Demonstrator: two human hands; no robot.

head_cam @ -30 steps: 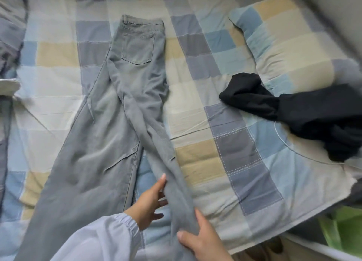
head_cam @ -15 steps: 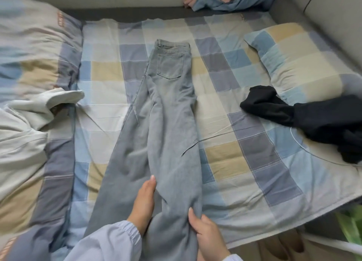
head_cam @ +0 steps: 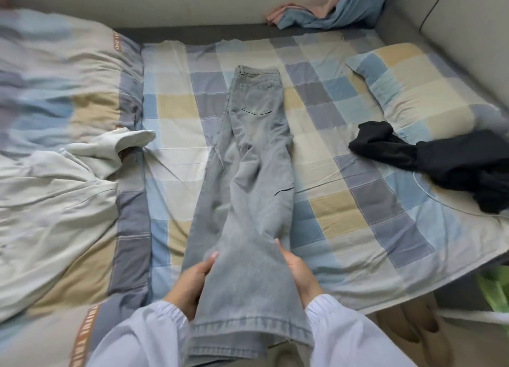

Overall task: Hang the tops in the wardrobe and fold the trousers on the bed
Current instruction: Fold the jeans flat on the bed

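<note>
Jeans [head_cam: 256, 179] legs now stacked; left hand [head_cam: 192, 284], right hand [head_cam: 300, 275] shifted outward, gripping leg edges

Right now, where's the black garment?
Head view, right side: the black garment lies crumpled on the checked sheet, at the near end of the pillow, well right of the grey jeans.

sleeves [head_cam: 154, 336]: pale lilac-white, loose | cuffs: gathered elastic | hands: bare

Soft even daylight, left edge blurred, wide-angle warp at edges
</note>
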